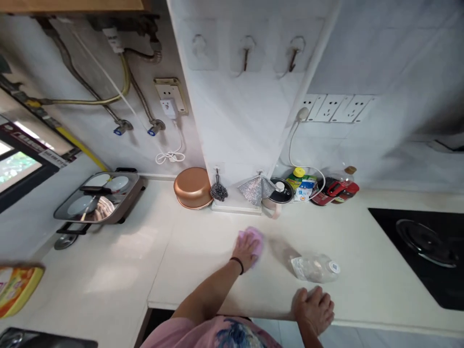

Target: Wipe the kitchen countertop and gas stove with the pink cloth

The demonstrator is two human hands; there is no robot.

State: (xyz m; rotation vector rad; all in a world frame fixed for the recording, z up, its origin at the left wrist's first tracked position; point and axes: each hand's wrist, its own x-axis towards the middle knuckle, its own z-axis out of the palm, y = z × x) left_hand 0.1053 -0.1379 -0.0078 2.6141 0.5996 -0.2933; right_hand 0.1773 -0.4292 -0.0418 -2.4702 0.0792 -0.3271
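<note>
My left hand (245,251), with a dark band at its wrist, presses a pink cloth (258,239) onto the white countertop (203,256). The fingers lie over the cloth, which shows past the fingertips and along the right side of the hand. My right hand (314,309) rests on the counter's front edge, fingers somewhat apart and nothing in them. Just beyond it a clear plastic bottle (316,268) lies on its side, its pale cap pointing right. The bottle touches neither hand.
A copper-coloured pan (193,187) leans by the pillar, near a hanging steel scrubber (219,191) and silver cloth (255,189). Packets and bottles (304,186) stand along the wall. An electric pan (99,195) is at left, a black cooktop (424,251) at right.
</note>
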